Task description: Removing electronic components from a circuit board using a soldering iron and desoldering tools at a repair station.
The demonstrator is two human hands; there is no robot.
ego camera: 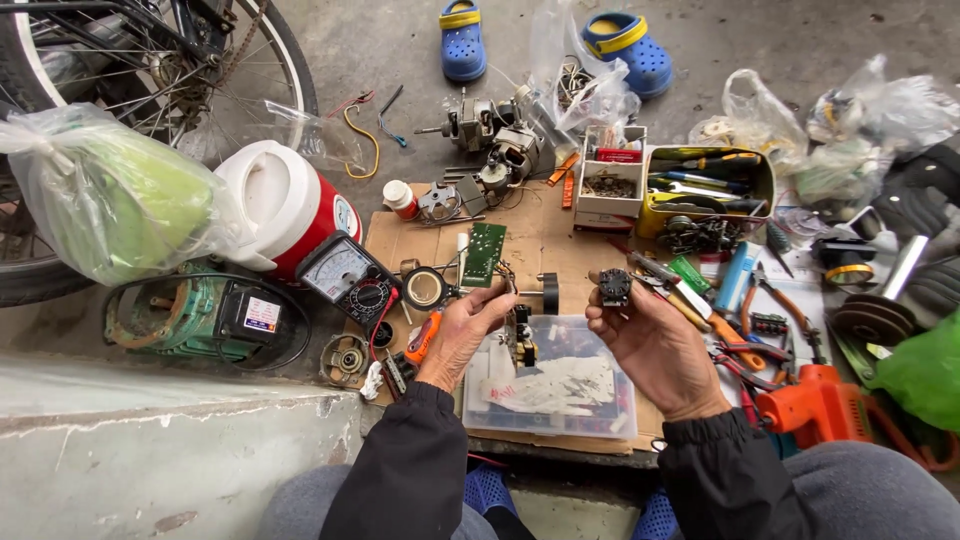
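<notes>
Small black round component point(614, 286): pinched in our right hand point(655, 350) fingertips, raised above the clear plastic box point(560, 385). Our left hand point(462, 335) fingers grasp a wired metal assembly point(522, 335) beside it; analog multimeter point(348, 277) lies further left.

Small black round part point(614, 287), knobby top, pinched upright in right hand point(655, 350) fingertips, held above the cardboard sheet point(535, 240) near its right edge. Left hand point(462, 335) grips a small motor assy w/ metal shaft point(530, 300) sticking out to the right, black disc at shaft end; held over the clear plastic box point(555, 385) at cardboard's front edge.
</notes>
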